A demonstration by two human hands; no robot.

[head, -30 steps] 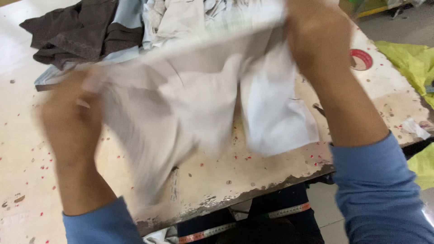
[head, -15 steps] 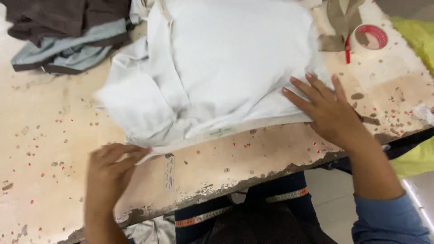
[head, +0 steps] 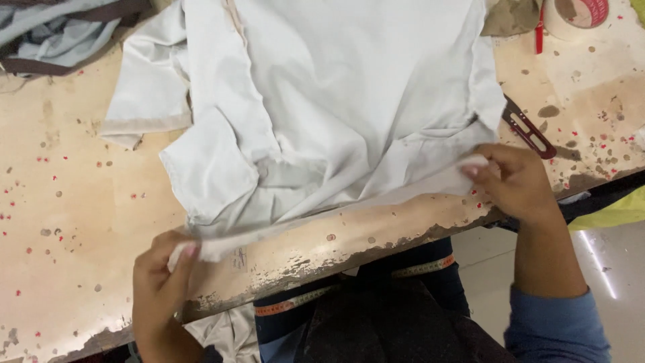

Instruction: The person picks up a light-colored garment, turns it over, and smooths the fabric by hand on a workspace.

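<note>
A white garment lies spread and rumpled on a worn, paint-speckled wooden table. My left hand pinches the garment's near hem at the lower left, close to the table's front edge. My right hand grips the same hem at its right end. The hem is stretched in a line between both hands. A folded sleeve sticks out on the left side.
A pile of grey-blue and dark clothes lies at the far left. Small red-handled snips rest right of the garment. A roll of tape and a red pen sit at the far right. A measuring tape hangs at my neck.
The garment went from held up in the air to lying flat on the table. Both hands have moved to its near hem and taken hold of it at either end.
</note>
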